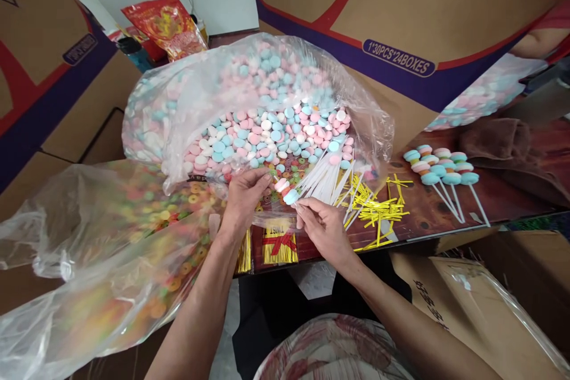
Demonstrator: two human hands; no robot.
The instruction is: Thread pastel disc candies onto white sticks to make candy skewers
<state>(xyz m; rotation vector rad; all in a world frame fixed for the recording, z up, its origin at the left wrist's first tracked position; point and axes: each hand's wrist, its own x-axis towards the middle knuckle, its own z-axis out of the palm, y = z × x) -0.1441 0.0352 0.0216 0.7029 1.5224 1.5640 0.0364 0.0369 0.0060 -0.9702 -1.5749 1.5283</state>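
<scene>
Between my hands is a small candy skewer, with pink, orange-red and blue sweets stacked on a white stick. My right hand pinches its lower end just below the blue sweet. My left hand is closed in a pinch at the upper tip; what its fingers hold there, if anything, is hidden. Behind my hands lies an open clear bag of pink, white and blue candies. Loose white sticks fan out beyond my right hand. Ring-shaped gummies show beside my left hand, partly in a clear bag.
Yellow twist ties lie scattered to the right, and bundled ties sit at the table edge. Finished-looking candy skewers lie farther right near a brown cloth. Large cartons stand behind. Another person's arm shows at right.
</scene>
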